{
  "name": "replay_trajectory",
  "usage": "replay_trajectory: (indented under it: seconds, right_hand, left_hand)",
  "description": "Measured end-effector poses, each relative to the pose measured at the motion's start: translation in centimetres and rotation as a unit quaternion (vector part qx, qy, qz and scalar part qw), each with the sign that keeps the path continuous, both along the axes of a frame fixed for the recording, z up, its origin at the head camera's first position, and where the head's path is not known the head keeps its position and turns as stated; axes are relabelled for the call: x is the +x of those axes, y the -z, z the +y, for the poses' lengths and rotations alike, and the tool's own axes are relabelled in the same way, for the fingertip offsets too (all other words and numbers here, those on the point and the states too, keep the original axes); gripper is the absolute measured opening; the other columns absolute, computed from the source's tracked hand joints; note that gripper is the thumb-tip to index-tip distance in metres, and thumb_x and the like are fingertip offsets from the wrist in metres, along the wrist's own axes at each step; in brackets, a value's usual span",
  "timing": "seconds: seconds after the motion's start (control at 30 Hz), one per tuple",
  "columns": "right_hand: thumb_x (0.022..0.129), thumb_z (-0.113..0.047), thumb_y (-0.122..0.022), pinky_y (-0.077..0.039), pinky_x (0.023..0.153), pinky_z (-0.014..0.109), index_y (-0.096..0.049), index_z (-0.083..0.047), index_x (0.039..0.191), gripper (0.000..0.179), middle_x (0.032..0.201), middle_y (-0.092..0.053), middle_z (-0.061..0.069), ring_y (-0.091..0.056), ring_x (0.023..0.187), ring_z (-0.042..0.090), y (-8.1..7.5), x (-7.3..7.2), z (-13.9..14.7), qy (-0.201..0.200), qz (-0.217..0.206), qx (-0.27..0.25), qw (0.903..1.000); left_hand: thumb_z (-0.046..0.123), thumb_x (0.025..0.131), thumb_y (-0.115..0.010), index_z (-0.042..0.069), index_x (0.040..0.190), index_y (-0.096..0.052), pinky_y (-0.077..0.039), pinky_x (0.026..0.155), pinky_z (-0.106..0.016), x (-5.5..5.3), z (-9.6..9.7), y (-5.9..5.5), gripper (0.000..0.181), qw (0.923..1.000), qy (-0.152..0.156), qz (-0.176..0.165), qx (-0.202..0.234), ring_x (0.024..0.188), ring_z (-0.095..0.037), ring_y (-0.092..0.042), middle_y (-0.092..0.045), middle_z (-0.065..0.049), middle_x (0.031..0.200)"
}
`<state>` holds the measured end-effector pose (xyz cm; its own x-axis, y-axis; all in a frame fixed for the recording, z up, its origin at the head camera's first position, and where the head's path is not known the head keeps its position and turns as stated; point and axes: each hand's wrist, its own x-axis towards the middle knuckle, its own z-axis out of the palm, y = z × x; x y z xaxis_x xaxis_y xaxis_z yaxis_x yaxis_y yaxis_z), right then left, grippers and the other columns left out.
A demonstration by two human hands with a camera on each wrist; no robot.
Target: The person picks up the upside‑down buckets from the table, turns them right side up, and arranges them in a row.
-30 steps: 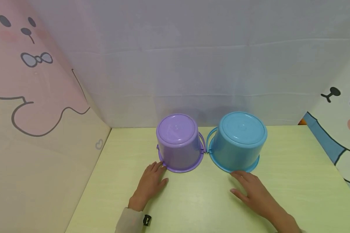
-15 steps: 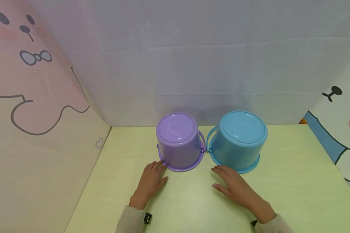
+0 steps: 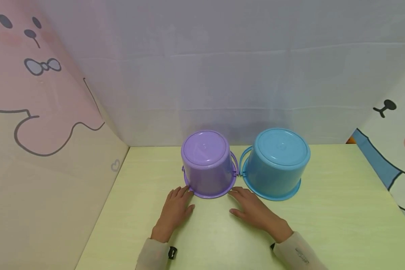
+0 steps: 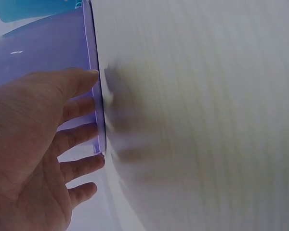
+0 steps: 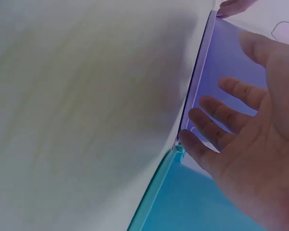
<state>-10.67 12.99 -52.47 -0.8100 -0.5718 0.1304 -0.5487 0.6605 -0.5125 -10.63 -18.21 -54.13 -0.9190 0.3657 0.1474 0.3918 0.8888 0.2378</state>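
Observation:
Two plastic buckets stand upside down side by side on the table: a purple bucket [image 3: 207,161] on the left and a larger blue bucket [image 3: 279,161] on the right. My left hand [image 3: 174,210] is at the purple bucket's front-left rim, its fingers spread and fingertips right at the rim. At the front-right of that same rim is my right hand [image 3: 253,210], fingers loosely extended. In the right wrist view the purple bucket [image 5: 226,53] lies just beyond the right fingers, with the blue bucket [image 5: 192,202] below. Neither hand grips anything.
The pale yellow table [image 3: 209,232] meets a white cloth backdrop [image 3: 222,75] right behind the buckets. Side panels with cartoon animals stand left [image 3: 54,112] and right. The bucket handles [image 3: 244,161] lie between the two buckets, close together.
My right hand has slid leftward along the table, from the blue bucket's front rim to the purple bucket's front-right rim. My left hand and both buckets have stayed put.

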Motion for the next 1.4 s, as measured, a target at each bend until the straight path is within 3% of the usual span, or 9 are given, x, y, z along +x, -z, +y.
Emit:
replay_trajectory:
  seconds: [0.17,0.43,0.8,1.1,1.3,1.4]
  right_hand:
    - [0.098,-0.018,-0.076,-0.046,0.111,0.063,-0.056,0.003,0.147,0.057,0.149,-0.054,0.024,-0.055,0.135,0.044,0.5,-0.4,-0.5,0.005,0.006,0.01,0.9999]
    - [0.097,-0.017,-0.076,-0.047,0.108,0.063,-0.056,0.005,0.146,0.057,0.149,-0.054,0.027,-0.054,0.134,0.048,0.7,-0.8,-1.3,0.013,0.006,0.044,0.9989]
    - [0.089,-0.016,-0.084,-0.054,0.094,0.06,-0.063,0.002,0.136,0.055,0.137,-0.06,0.022,-0.06,0.117,0.045,1.7,-1.1,-1.9,0.023,0.083,0.043,0.9954]
    - [0.091,-0.017,-0.082,-0.052,0.099,0.062,-0.062,0.001,0.138,0.054,0.141,-0.059,0.022,-0.058,0.122,0.046,1.2,-1.1,-2.1,0.033,0.048,0.06,0.9965]
    - [0.091,-0.016,-0.082,-0.052,0.098,0.061,-0.062,0.001,0.136,0.052,0.14,-0.059,0.021,-0.058,0.121,0.045,1.1,-1.2,-2.3,0.037,0.043,0.073,0.9957]
    - [0.09,-0.016,-0.082,-0.053,0.097,0.06,-0.063,0.0,0.135,0.051,0.139,-0.059,0.02,-0.058,0.121,0.044,0.9,-1.2,-2.4,0.038,0.041,0.075,0.9956]
  left_hand:
    - [0.018,0.092,-0.082,0.005,0.132,-0.067,-0.043,0.114,-0.064,0.1,0.2,0.0,0.045,1.0,0.001,0.006,-0.001,0.132,-0.047,-0.057,-0.062,-0.02,0.145]
    - [0.016,0.088,-0.086,0.004,0.125,-0.069,-0.047,0.11,-0.06,0.1,0.2,0.0,0.043,0.9988,0.013,0.048,-0.002,0.126,-0.046,-0.06,-0.065,-0.021,0.138]
    - [0.018,0.089,-0.085,0.005,0.124,-0.068,-0.047,0.11,-0.062,-0.1,0.3,0.4,0.041,0.9989,0.005,0.047,-0.008,0.127,-0.046,-0.059,-0.066,-0.02,0.138]
    - [0.016,0.087,-0.086,0.005,0.121,-0.069,-0.049,0.109,-0.059,-0.1,0.3,0.5,0.039,0.9975,0.014,0.069,-0.009,0.126,-0.045,-0.06,-0.067,-0.02,0.134]
    - [0.01,0.082,-0.088,0.004,0.113,-0.071,-0.052,0.109,-0.051,-0.4,0.2,0.5,0.036,0.9917,0.032,0.124,-0.011,0.122,-0.042,-0.064,-0.071,-0.018,0.125]
    - [0.007,0.083,-0.087,0.003,0.111,-0.071,-0.051,0.109,-0.051,-0.6,0.2,0.5,0.033,0.99,0.043,0.134,-0.007,0.119,-0.041,-0.065,-0.071,-0.017,0.122]
